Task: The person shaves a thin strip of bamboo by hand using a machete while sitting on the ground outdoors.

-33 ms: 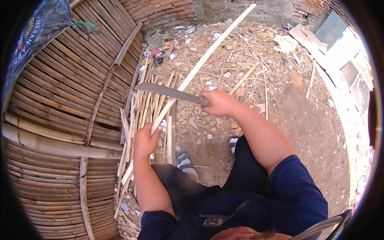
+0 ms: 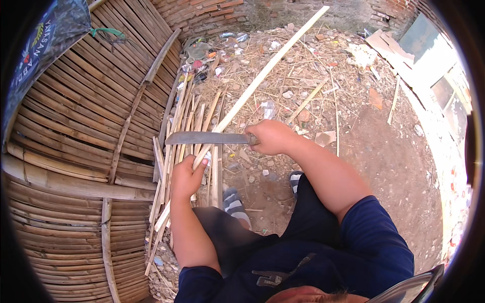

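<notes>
A long pale bamboo strip (image 2: 268,72) slants from my left side up toward the brick wall. My left hand (image 2: 186,178) is closed around its lower part, thumb on top. In my right hand (image 2: 273,137) is the handle of a machete (image 2: 207,138), its broad grey blade pointing left. The blade lies across the strip just above my left hand and looks to be in contact with it. The strip's lower end comes out below my left hand.
Several cut bamboo strips (image 2: 188,123) lie in a pile beside the bamboo-slat wall (image 2: 86,116) on my left. Rubble and litter (image 2: 288,96) cover the ground ahead, up to a brick wall (image 2: 278,17). Boards (image 2: 389,48) lean at the far right. My sandalled feet stand below.
My right hand has brought the machete down along the strip, closer to my left hand, and the blade is now nearly level. The strip's far end has shifted slightly right.
</notes>
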`<state>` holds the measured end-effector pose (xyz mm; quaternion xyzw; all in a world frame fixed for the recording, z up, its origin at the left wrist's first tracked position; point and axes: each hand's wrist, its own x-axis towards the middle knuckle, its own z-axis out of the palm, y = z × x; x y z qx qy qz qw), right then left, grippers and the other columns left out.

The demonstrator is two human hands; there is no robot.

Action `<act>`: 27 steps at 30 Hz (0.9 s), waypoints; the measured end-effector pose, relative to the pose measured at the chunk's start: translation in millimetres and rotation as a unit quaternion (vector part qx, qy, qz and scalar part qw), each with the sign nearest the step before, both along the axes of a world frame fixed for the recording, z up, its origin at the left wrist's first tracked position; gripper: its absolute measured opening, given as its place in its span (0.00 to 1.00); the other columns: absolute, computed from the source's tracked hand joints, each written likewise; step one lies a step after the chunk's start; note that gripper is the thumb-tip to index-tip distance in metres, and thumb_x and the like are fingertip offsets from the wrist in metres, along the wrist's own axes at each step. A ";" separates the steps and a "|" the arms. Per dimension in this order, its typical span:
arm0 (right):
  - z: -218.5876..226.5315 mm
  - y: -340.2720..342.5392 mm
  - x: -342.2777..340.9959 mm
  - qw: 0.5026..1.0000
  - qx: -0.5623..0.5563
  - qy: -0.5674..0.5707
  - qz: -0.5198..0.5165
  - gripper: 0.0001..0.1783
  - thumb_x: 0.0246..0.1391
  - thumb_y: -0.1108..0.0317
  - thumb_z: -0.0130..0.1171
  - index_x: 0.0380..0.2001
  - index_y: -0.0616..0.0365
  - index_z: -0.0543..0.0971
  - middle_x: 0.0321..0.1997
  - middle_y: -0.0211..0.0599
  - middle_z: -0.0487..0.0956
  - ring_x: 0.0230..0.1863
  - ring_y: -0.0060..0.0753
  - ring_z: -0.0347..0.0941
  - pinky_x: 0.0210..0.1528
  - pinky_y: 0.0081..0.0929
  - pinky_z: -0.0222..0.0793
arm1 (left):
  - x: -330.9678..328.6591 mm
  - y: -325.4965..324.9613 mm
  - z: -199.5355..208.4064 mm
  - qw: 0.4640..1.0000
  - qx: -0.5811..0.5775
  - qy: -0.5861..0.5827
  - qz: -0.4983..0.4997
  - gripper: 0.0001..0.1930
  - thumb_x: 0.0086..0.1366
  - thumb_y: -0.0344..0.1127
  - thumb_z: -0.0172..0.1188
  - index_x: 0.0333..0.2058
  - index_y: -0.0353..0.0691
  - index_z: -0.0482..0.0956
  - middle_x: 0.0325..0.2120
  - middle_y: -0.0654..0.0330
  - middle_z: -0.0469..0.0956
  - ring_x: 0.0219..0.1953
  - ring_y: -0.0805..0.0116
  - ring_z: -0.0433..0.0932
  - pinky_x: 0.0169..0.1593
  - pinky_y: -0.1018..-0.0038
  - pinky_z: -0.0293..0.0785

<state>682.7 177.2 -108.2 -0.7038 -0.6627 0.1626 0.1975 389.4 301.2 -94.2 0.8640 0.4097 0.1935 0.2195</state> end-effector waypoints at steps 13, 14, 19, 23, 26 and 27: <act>8.5 -10.8 61.4 0.962 0.095 0.101 -0.233 0.19 0.54 0.57 0.70 0.45 0.56 0.83 0.36 0.52 0.86 0.42 0.59 0.84 0.46 0.50 0.79 | -10.0 2.0 10.6 0.998 0.037 0.014 0.043 0.20 0.66 0.52 0.71 0.34 0.37 0.84 0.18 0.50 0.78 0.22 0.50 0.78 0.30 0.58 0.71; 4.2 -9.3 54.4 0.971 0.095 0.100 -0.195 0.20 0.54 0.57 0.70 0.46 0.56 0.83 0.36 0.52 0.86 0.42 0.59 0.84 0.46 0.50 0.79 | -6.8 1.9 9.0 0.999 0.031 0.013 0.038 0.20 0.66 0.52 0.71 0.34 0.37 0.84 0.18 0.50 0.79 0.22 0.50 0.78 0.30 0.58 0.72; 15.0 -5.7 0.6 0.999 0.006 0.023 -0.026 0.19 0.53 0.57 0.70 0.46 0.54 0.83 0.35 0.51 0.86 0.41 0.59 0.84 0.46 0.52 0.80 | 0.4 6.0 -8.0 0.997 0.071 -0.032 -0.007 0.21 0.66 0.52 0.71 0.32 0.36 0.82 0.18 0.49 0.78 0.21 0.48 0.77 0.30 0.58 0.71; 22.8 -5.5 -1.3 1.000 0.004 0.006 0.000 0.19 0.53 0.55 0.71 0.42 0.55 0.83 0.34 0.52 0.85 0.41 0.58 0.84 0.46 0.51 0.80 | -5.3 9.7 -12.5 0.996 0.060 -0.065 -0.019 0.22 0.66 0.52 0.71 0.32 0.35 0.81 0.19 0.47 0.78 0.22 0.46 0.77 0.30 0.57 0.71; 15.4 -4.2 40.2 0.993 0.039 0.047 -0.101 0.20 0.54 0.53 0.72 0.43 0.56 0.83 0.34 0.52 0.85 0.40 0.58 0.84 0.45 0.49 0.79 | -6.9 5.9 5.6 0.999 0.025 0.014 0.030 0.22 0.66 0.52 0.71 0.31 0.35 0.81 0.19 0.46 0.78 0.23 0.45 0.77 0.30 0.56 0.72; 12.8 -3.6 53.4 0.983 0.064 0.060 -0.160 0.21 0.55 0.52 0.73 0.44 0.56 0.83 0.33 0.52 0.85 0.39 0.58 0.84 0.45 0.49 0.79 | -10.2 7.7 6.2 0.999 0.031 0.009 0.032 0.22 0.66 0.52 0.71 0.31 0.35 0.81 0.19 0.46 0.78 0.23 0.45 0.77 0.30 0.56 0.71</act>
